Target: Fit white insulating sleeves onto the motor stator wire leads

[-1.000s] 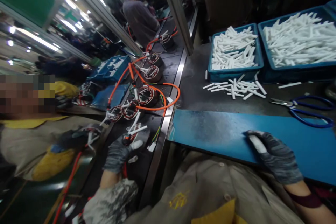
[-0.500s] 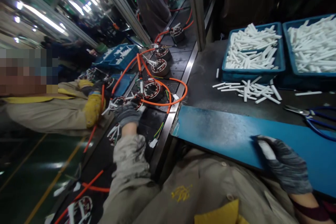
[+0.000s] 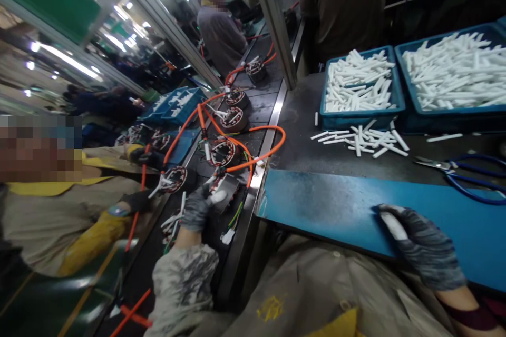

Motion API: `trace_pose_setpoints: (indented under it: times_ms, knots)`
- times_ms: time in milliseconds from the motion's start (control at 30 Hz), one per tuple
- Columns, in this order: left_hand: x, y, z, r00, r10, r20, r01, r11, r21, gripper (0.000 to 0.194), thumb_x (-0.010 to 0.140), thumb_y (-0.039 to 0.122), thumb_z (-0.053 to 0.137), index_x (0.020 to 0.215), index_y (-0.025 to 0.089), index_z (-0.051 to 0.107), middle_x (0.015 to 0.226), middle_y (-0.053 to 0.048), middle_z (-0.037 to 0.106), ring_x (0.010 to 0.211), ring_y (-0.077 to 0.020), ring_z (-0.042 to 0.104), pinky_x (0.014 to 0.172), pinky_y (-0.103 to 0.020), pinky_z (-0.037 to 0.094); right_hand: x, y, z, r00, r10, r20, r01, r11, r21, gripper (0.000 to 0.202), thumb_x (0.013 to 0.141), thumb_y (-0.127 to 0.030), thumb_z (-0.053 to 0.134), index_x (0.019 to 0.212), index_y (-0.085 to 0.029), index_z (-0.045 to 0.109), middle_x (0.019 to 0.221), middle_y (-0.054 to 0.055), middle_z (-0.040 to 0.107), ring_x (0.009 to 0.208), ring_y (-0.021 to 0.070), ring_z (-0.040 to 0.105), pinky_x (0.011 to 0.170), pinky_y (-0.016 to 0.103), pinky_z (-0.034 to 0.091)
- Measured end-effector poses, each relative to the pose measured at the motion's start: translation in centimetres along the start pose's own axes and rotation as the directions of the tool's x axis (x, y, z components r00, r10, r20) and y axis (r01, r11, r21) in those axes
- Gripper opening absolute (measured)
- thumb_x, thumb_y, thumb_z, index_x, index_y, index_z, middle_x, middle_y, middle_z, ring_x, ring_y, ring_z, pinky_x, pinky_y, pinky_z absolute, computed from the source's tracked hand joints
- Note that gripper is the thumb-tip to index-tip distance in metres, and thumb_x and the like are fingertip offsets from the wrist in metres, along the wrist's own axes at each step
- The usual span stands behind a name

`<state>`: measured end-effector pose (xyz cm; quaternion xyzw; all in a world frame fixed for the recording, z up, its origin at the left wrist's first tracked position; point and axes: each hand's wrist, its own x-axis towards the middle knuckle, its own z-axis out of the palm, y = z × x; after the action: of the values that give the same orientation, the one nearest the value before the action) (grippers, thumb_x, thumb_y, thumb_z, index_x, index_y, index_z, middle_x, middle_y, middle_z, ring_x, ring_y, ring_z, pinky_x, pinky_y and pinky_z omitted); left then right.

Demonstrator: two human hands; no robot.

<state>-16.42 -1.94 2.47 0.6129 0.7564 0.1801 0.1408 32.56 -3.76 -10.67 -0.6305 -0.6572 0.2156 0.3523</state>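
My left hand (image 3: 196, 210), in a grey knit glove with a whitish thumb, is closed at the near edge of a motor stator (image 3: 226, 193) on the conveyor. The stator lies tipped so its grey metal side faces up; my fingers are partly hidden. An orange cable (image 3: 245, 164) runs close by, and yellow-green wires with a white connector (image 3: 227, 236) lie alongside. My right hand (image 3: 422, 245), gloved the same way, rests on the blue mat (image 3: 316, 195). Its white-covered thumb lies beside the outstretched index finger; the other fingers are mostly hidden, and nothing held is visible.
More wound stators (image 3: 222, 154) line the conveyor. Blue bins (image 3: 361, 120) of white tubes stand at the right, with loose tubes (image 3: 359, 139) before them. Blue-handled scissors (image 3: 450, 167) lie beyond the mat. A co-worker's gloved hand (image 3: 144, 195) is near another stator (image 3: 174, 179).
My left hand has drawn slightly nearer, and the stator's metal side now shows. The co-worker's near arm has moved down and left. My right hand stays on the mat; the view has shifted.
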Motion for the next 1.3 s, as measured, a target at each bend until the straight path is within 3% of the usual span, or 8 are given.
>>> trace_pose_setpoints:
  times_ms: [167, 333, 500, 667, 767, 867, 1100, 1300]
  knots:
    - [-1.1, 5.2, 1.1, 0.929, -0.203, 0.309, 0.360, 0.689, -0.629, 0.059, 0.068, 0.063, 0.083, 0.109, 0.021, 0.077, 0.101, -0.006, 0.082, 0.095, -0.0351, 0.077, 0.085, -0.048, 0.064, 0.2, -0.6, -0.5, 0.999, 0.046, 0.003, -0.046, 0.999, 0.004, 0.042, 0.099, -0.062, 0.051, 0.105, -0.029, 0.078, 0.106, 0.008, 0.081, 0.100, 0.0340, 0.076, 0.096, 0.053, 0.058]
    - [0.6, 11.8, 5.4, 0.919, -0.002, 0.395, 0.308, 0.631, -0.712, 0.057, 0.069, 0.050, 0.082, 0.116, 0.018, 0.077, 0.110, -0.010, 0.080, 0.105, -0.0331, 0.076, 0.093, -0.047, 0.062, 0.3, -1.3, -0.6, 1.000, 0.013, -0.003, -0.013, 1.000, 0.008, 0.032, 0.101, -0.053, 0.053, 0.108, -0.031, 0.076, 0.108, 0.008, 0.080, 0.102, 0.0348, 0.075, 0.099, 0.054, 0.056]
    - [2.3, 15.4, 7.2, 0.820, 0.350, 0.453, 0.272, 0.457, -0.847, 0.065, 0.080, 0.039, 0.074, 0.143, 0.025, 0.059, 0.144, -0.013, 0.067, 0.128, -0.0312, 0.068, 0.106, -0.051, 0.057, 1.5, -4.0, 1.7, 0.937, -0.350, -0.016, 0.350, 0.937, 0.015, 0.042, 0.098, -0.042, 0.063, 0.137, -0.026, 0.063, 0.132, 0.013, 0.071, 0.119, 0.0332, 0.069, 0.101, 0.054, 0.057]
    - [9.6, 16.6, 8.3, 0.789, 0.614, -0.011, -0.390, 0.487, -0.782, 0.057, 0.094, 0.036, 0.060, 0.151, 0.029, 0.052, 0.153, -0.012, 0.059, 0.129, -0.0271, 0.066, 0.114, -0.052, 0.049, 3.7, -7.6, 4.1, 0.770, -0.637, 0.028, 0.638, 0.770, -0.019, 0.067, 0.098, -0.036, 0.066, 0.159, -0.023, 0.041, 0.158, 0.016, 0.052, 0.145, 0.0338, 0.050, 0.112, 0.056, 0.051]
    - [14.1, 16.7, 9.7, 0.549, 0.818, 0.170, -0.740, 0.571, -0.355, 0.053, 0.088, 0.029, 0.063, 0.141, 0.025, 0.065, 0.163, -0.013, 0.048, 0.150, -0.0342, 0.044, 0.126, -0.057, 0.032, 4.5, -8.9, 4.9, 0.735, -0.678, 0.025, 0.674, 0.726, -0.138, 0.053, 0.100, -0.028, 0.062, 0.152, -0.030, 0.053, 0.144, 0.010, 0.066, 0.140, 0.0304, 0.055, 0.116, 0.056, 0.047]
    - [15.9, 16.5, 11.0, 0.417, 0.803, 0.425, -0.840, 0.519, -0.157, 0.056, 0.084, 0.026, 0.065, 0.140, 0.026, 0.067, 0.160, -0.013, 0.052, 0.155, -0.0390, 0.036, 0.127, -0.063, 0.025, 5.2, -9.7, 5.8, 0.745, -0.667, -0.014, 0.654, 0.734, -0.181, 0.050, 0.100, -0.027, 0.063, 0.149, -0.028, 0.058, 0.146, 0.012, 0.064, 0.142, 0.0316, 0.053, 0.116, 0.056, 0.046]
    - [14.8, 15.4, 9.5, 0.488, 0.698, 0.524, -0.850, 0.515, 0.106, 0.075, 0.083, 0.024, 0.059, 0.157, 0.018, 0.048, 0.153, -0.014, 0.059, 0.149, -0.0309, 0.049, 0.131, -0.055, 0.021, 8.5, -11.0, 5.9, 0.810, -0.539, 0.230, 0.554, 0.833, 0.002, 0.034, 0.102, -0.033, 0.061, 0.133, -0.030, 0.073, 0.126, 0.010, 0.076, 0.116, 0.0280, 0.070, 0.105, 0.047, 0.054]
    - [12.0, 13.5, 5.2, 0.559, 0.616, 0.555, -0.753, 0.657, 0.028, 0.073, 0.081, 0.025, 0.064, 0.153, 0.024, 0.052, 0.104, -0.002, 0.078, 0.094, -0.0212, 0.075, 0.089, -0.031, 0.056, 10.3, -9.8, 2.5, 0.861, -0.453, 0.231, 0.313, 0.830, 0.462, 0.036, 0.105, -0.041, 0.053, 0.133, -0.030, 0.073, 0.121, 0.006, 0.080, 0.108, 0.0247, 0.073, 0.102, 0.043, 0.055]
